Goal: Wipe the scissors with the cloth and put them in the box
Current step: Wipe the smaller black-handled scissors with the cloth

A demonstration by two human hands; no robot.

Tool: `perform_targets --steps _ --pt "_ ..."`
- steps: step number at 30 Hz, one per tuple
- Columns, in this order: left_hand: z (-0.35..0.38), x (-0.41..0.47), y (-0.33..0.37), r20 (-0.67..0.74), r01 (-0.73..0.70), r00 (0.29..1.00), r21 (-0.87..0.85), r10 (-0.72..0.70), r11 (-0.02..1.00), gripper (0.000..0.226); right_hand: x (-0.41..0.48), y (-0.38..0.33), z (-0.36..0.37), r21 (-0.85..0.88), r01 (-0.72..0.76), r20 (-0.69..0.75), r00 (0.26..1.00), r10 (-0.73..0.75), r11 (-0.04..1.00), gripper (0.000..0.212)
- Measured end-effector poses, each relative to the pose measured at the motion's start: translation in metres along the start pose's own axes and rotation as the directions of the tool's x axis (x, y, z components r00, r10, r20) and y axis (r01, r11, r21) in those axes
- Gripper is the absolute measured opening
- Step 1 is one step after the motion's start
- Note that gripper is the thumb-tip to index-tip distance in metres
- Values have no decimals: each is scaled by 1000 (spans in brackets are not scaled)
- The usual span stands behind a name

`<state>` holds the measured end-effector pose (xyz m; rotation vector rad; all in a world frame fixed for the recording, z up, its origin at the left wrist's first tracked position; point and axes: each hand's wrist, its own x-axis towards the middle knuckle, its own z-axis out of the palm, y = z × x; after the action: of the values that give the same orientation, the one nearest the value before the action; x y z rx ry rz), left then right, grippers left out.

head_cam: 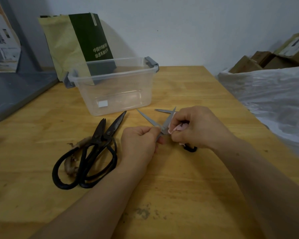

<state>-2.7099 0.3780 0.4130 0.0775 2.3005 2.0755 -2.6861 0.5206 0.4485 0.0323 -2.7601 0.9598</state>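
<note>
Left hand [138,142]: fingers curled round gray-bladed scissors [168,120] at the pivot, blades spread, tips pointing away. Right hand [197,128], touching it: pinches pink cloth [177,128] against right blade. Left of the grip, two black iron shears [100,135] lie on wooden table [179,187]. Just beyond the blade tips: clear plastic box [110,73], lid off. Green carton [91,37] behind it.

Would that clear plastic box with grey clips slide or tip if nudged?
The clear plastic box looks empty and thin-walled, so it is probably light and apt to slide on the smooth wooden table. Its wide, flat base makes tipping unlikely. Walls may flex when gripped.
</note>
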Motion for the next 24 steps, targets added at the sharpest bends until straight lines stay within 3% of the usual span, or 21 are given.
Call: perform_targets --steps 3,5,7,9,11,13,16,18,20,22,24 --pt "-1 1 1 8 -4 1000 -4 4 1000 37 -1 -3 2 43 49 -70 996 -46 998 22" --pt "-2 0 0 11 -26 1000 -3 26 1000 34 -2 -5 4 94 62 -20 998 -60 994 23" --pt "-2 -1 -1 9 -33 999 -1 33 999 34 -2 -2 2 148 -30 3 1000 30 989 16" --pt "-2 -2 1 6 -26 1000 -46 26 999 32 0 1 -2 239 -115 -94 986 141 964 9" --pt "-3 -2 4 6 -5 1000 -140 6 990 27 2 3 -7 460 -151 -123 965 231 875 6" --pt "-3 -3 7 15 8 1000 -194 -5 981 25 1 4 -10 587 -198 -24 965 262 785 10" --pt "-5 -1 11 65 60 997 -275 -44 960 20 -2 3 -10 563 -273 109 960 258 780 24" --pt "-7 -1 16 187 160 978 -414 -88 896 21 -1 5 -11 589 -273 93 958 271 760 24" --pt "-11 0 21 314 283 944 -599 -106 749 34 0 8 -14 668 -257 47 951 305 698 26" --pt "-16 2 23 376 367 921 -741 -105 562 26 2 12 -16 749 -229 17 945 328 622 22" --pt "-17 4 22 386 386 917 -788 -103 480 29 3 12 -14 784 -207 6 945 326 586 14"
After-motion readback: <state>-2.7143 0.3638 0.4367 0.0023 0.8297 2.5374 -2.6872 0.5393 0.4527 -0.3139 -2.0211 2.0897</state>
